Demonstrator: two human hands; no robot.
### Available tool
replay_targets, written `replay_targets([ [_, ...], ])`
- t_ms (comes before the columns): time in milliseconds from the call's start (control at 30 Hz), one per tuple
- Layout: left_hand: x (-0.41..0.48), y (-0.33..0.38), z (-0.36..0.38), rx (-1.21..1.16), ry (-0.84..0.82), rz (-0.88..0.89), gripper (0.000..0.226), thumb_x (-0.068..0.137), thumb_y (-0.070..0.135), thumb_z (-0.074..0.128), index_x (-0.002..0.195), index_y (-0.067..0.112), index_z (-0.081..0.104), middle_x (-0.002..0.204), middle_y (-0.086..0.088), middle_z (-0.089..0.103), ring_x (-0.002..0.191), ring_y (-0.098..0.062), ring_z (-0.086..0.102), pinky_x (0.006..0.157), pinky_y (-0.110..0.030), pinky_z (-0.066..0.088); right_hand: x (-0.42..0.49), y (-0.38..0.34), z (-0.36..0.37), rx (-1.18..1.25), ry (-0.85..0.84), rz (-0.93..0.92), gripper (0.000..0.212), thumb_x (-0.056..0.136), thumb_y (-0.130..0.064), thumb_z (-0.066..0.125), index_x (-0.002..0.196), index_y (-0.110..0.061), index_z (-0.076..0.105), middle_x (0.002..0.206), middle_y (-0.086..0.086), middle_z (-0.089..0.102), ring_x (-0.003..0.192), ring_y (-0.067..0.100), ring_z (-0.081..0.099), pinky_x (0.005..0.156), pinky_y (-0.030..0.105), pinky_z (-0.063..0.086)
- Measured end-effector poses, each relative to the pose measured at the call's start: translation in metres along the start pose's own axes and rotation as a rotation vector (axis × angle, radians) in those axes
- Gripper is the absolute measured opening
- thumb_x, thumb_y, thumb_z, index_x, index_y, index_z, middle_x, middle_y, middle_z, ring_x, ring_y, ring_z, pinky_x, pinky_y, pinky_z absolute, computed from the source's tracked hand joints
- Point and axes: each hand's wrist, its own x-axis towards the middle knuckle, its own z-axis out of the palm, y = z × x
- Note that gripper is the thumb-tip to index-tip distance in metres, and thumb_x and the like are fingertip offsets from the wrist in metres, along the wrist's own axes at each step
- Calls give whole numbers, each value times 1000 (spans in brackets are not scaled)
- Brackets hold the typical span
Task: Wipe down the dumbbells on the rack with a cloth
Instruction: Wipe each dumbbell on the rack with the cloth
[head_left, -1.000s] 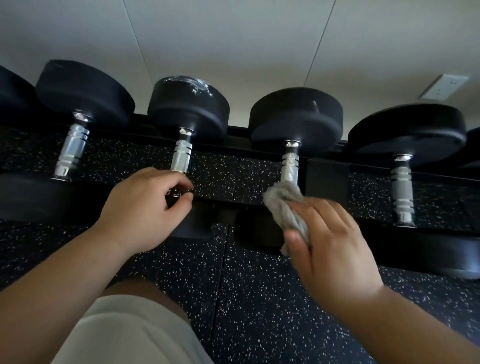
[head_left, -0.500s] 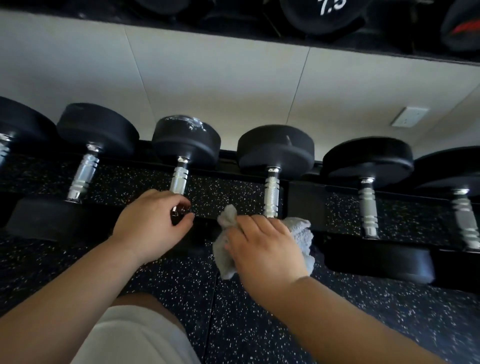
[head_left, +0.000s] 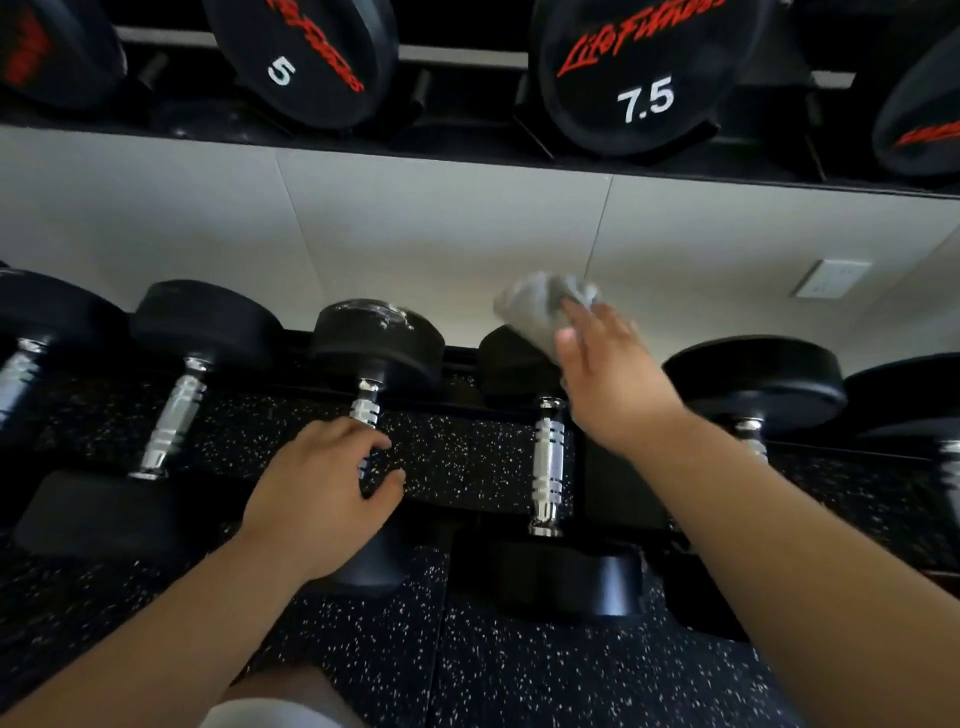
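- Wiping the far head (head_left: 511, 364) of a bottom-row dumbbell (head_left: 548, 462): right hand (head_left: 608, 374) holds the bunched cloth (head_left: 540, 306) against it; motion blur hides the finger detail.
- Left hand (head_left: 322, 488) curls round the neighbour's handle (head_left: 363, 408).
- Cloth: soft, light; best kept wadded under the fingers.
- Dumbbells: probably heavy and rigid; to turn one, take it by the ridged steel handle.
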Motion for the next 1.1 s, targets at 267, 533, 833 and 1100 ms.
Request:
replay_targets([
  [267,1,-2,-1,-89,37,-89,47,92,53,60,133,31,59,133,16,56,120,-10,49,99,-35,47,9,-14,34,-416,-30,-533,44,104,-41,49,142,-22,60,147,1,56,146,31,40,126,48,21],
  [533,11,9,0,-53,1,-297,57,98,52,54,151,35,44,136,4,59,121,-23,51,94,-44,49,-10,30,11,-162,11,-99,66,101,-56,46,157,-22,34,153,13,45,141,34,41,114,51,41],
  [833,14,13,-6,-129,-56,-402,54,96,55,54,148,46,44,107,11,59,106,-21,57,87,-41,52,35,-25,26,-555,-171,-529,42,88,-39,70,129,-29,66,138,-2,60,123,30,55,113,46,39],
  [1100,11,13,-7,-164,-19,-407,42,94,50,57,135,40,56,112,14,61,107,-15,56,84,-37,50,2,24,-9,-306,-162,-195,64,105,-50,34,161,-20,25,158,14,39,143,36,40,118,54,37],
])
